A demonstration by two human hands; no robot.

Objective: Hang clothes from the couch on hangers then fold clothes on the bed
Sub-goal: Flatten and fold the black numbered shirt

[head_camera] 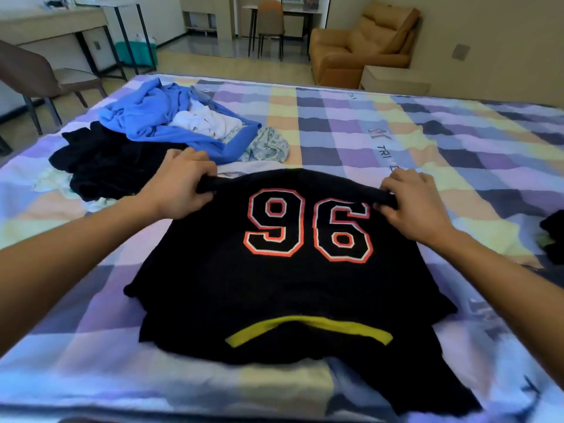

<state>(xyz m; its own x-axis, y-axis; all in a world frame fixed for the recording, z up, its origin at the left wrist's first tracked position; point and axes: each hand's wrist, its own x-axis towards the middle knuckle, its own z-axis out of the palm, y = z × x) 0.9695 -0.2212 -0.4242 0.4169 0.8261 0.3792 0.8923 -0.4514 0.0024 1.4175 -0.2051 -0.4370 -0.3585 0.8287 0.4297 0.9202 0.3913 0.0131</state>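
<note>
shirt [274, 285]: black with a red-edged 96, spread on the bed in the lower middle of the frame; long axis running from the bottom edge up toward the centre; yellow collar [308, 328] at the near, lower end, far edge at the upper end.
left hand [180, 184]: centre left, back of the hand up, fingers curled over the far left corner of the shirt, pinching a rolled fold of the cloth.
right hand [412, 206]: centre right, same pose, fingers wrapped round the far right corner; edge raised slightly between both hands.
bed [396, 132]: checked sheet in purple, yellow and blue, filling most of the frame.
pile, upper left, just beyond the left hand: black clothes [103, 166], blue garment [158, 114], white cloth [207, 120] lying in it, pale patterned piece [268, 146] at its right end.
right edge: dark garment [554, 236], partly cut off, well apart from the shirt.
room beyond: desk [52, 25] upper left, green bin [135, 54], chair [270, 19] top middle, tan couch [360, 47] upper right.
</note>
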